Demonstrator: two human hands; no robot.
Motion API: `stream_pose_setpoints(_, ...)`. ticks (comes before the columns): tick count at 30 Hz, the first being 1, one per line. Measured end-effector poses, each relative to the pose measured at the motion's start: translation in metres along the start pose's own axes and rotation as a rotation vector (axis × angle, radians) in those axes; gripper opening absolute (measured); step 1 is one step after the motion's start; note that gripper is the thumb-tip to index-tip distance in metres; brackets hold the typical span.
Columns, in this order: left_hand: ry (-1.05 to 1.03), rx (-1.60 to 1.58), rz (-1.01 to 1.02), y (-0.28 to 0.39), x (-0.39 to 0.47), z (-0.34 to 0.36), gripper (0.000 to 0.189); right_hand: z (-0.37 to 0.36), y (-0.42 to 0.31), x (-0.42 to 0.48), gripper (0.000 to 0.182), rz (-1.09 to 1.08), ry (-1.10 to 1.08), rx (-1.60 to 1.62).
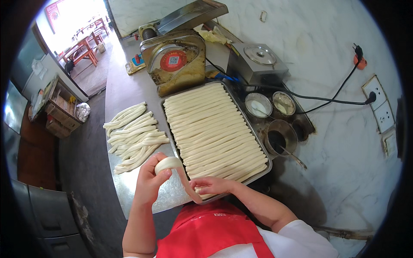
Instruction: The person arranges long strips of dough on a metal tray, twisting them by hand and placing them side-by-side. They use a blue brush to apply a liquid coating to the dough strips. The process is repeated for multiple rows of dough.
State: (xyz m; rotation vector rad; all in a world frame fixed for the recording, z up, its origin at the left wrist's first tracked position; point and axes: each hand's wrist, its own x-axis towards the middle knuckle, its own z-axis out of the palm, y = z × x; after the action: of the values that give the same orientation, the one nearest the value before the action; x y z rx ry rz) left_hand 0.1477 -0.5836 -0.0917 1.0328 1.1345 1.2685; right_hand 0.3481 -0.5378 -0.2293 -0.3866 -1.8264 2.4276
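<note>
My left hand [154,174] is closed round one end of a dough strip [169,163], raised above the metal table beside the tray's near left corner. The strip hangs down from it to that corner. My right hand [211,186] is low over the near end of the tray, fingers beside the strip's lower part; whether they grip it is unclear. The metal tray [269,164] holds many pale dough strips [216,129] laid side by side in a close row. Left of the tray, a loose pile of dough strips [135,135] lies on the metal table [124,193].
A worn metal machine [176,61] stands beyond the tray. A lidded steel box [258,61] stands by the wall. Right of the tray are a bowl of white contents [258,104], another bowl [284,103] and a pot of dark liquid [280,138]. A black cable [309,96] runs to a wall socket.
</note>
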Motion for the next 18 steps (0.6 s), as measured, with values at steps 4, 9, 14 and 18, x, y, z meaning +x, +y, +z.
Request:
stream_pose_setpoints(4, -0.037, -0.015, -0.015, -0.017, -0.005, 0.006, 0.023, 0.008, -0.001, -0.017, 0.026, -0.033, 0.038, 0.342)
stream_pose_setpoints(9, 0.048, 0.354, -0.041, -0.027, -0.006, 0.006, 0.013, -0.019, -0.004, -0.070, 0.031, 0.195, 0.326, 0.018)
stream_pose_setpoints(14, -0.005, 1.103, -0.047, -0.067, -0.024, 0.011, 0.020, -0.044, -0.015, -0.128, 0.037, 0.183, 0.669, -0.690)
stream_pose_setpoints(18, -0.116, 1.140, -0.298, -0.095, -0.032, 0.014, 0.024, -0.064, -0.014, -0.171, 0.033, 0.413, 0.661, -0.582)
